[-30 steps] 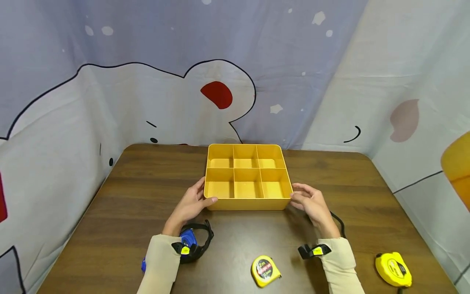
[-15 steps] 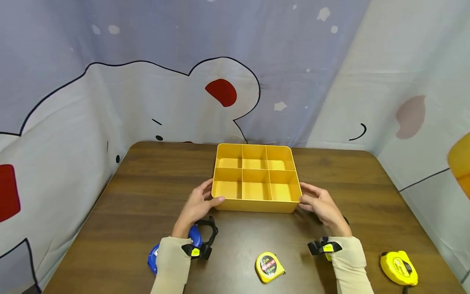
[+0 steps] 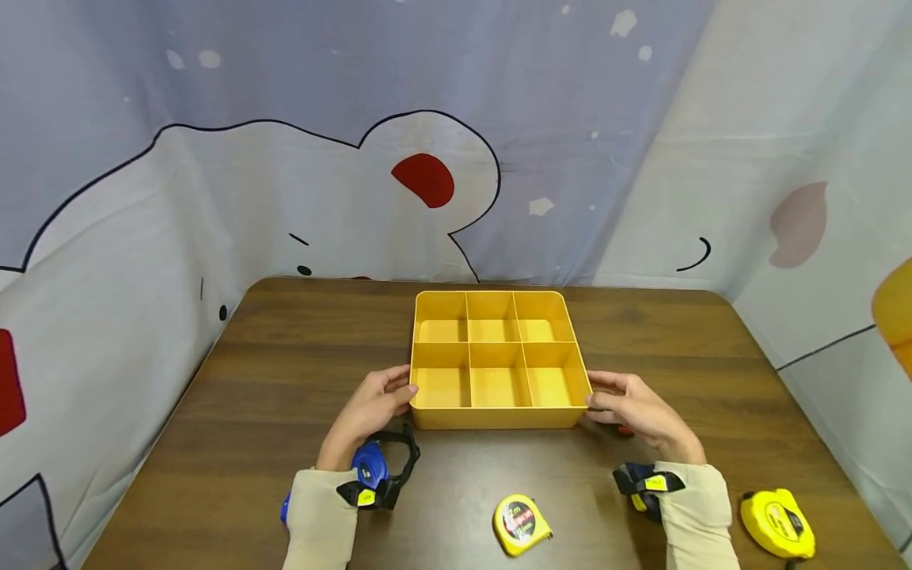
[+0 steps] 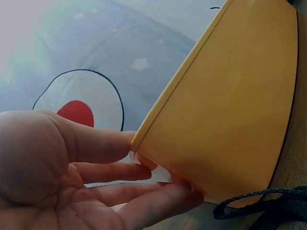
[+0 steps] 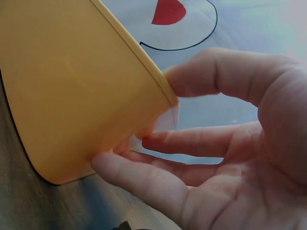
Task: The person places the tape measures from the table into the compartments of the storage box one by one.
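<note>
A yellow box (image 3: pixel 499 418) with several open compartments sits on the wooden table in the head view. My left hand (image 3: pixel 370 408) grips its front left corner, with the thumb at the rim and the fingers against the side wall. On the opposite corner, my right hand (image 3: pixel 644 412) holds the box the same way. The left wrist view has the box wall (image 4: pixel 225 100) large, thumb right at the rim, fingers lower on the side. In the right wrist view the thumb meets the rim of the box (image 5: pixel 81 96) and the other fingers press its side.
A yellow tape measure (image 3: pixel 518 526) lies in front of the box, another yellow tape measure (image 3: pixel 777 522) at the right. A blue tape measure (image 3: pixel 370 465) shows behind the left wrist strap. A small red-orange object (image 3: pixel 625 430) peeks out under the right hand. A printed curtain (image 3: pixel 321 198) hangs behind.
The box has slid toward me along the table, with both hands moving along at its front corners. The yellow tape measures have stayed in place.
</note>
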A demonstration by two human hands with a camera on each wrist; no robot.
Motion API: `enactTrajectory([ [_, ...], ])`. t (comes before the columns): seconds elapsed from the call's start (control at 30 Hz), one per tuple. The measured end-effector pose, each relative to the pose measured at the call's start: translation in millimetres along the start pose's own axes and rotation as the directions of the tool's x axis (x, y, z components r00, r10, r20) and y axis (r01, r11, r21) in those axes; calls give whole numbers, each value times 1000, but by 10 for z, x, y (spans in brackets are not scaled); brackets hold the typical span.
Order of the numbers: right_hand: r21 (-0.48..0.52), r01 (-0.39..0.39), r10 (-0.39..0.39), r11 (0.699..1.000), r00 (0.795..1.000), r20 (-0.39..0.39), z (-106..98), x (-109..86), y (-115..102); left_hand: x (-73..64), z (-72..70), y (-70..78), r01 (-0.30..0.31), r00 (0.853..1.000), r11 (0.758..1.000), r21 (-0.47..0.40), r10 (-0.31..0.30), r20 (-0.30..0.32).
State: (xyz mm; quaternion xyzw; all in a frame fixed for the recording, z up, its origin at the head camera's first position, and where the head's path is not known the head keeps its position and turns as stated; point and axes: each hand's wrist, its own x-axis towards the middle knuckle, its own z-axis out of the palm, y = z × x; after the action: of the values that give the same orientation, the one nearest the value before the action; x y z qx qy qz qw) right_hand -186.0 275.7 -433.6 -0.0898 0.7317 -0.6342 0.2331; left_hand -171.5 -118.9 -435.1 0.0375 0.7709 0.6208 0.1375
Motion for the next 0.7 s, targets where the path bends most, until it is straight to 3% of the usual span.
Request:
enactTrajectory([
  [0.27, -11, -12, 12, 1000, 999, 32, -27, 15, 6, 27, 10, 23, 30, 999, 998, 55, -28, -43],
  [0.43, -131, 6, -5, 991, 1000, 10, -84, -26, -5, 26, -18, -10, 42, 999, 999, 23, -41, -30],
  [0.57, -298, 93, -103, 950, 994, -18, -193, -128, -31, 24, -38, -66, 46, 999, 998, -31, -46, 20],
  [0.7, -443, 97, -162, 891, 980, -113, -290, -229, -36, 24, -32, -55, 57, 998, 997, -48, -55, 37],
])
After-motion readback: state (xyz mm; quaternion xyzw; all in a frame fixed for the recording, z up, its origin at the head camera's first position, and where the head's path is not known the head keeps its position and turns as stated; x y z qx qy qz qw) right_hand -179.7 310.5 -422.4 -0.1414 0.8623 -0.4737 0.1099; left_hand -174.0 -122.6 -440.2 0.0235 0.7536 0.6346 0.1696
